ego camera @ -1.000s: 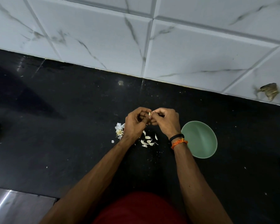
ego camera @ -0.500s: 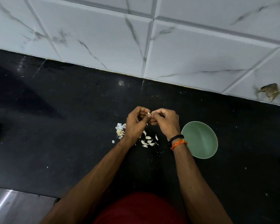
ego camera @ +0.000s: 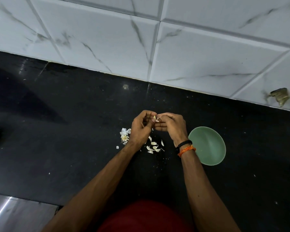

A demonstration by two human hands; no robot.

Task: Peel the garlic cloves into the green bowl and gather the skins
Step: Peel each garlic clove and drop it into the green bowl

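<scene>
Garlic clove pinched between left hand and right hand fingertips, above skins, left of green bowl

Both hands meet above the black table. The left hand pinches a garlic clove at its fingertips, and the right hand pinches a bit of skin at that clove, the two hands touching at the fingers. Below and between the hands lie loose skins on the table. Just beside the left hand, on its outer side, sits a small heap of garlic remains. The green bowl stands just beside the right wrist, which wears a black band and an orange thread. Beyond the hands rises a wall of white marbled tiles.
</scene>
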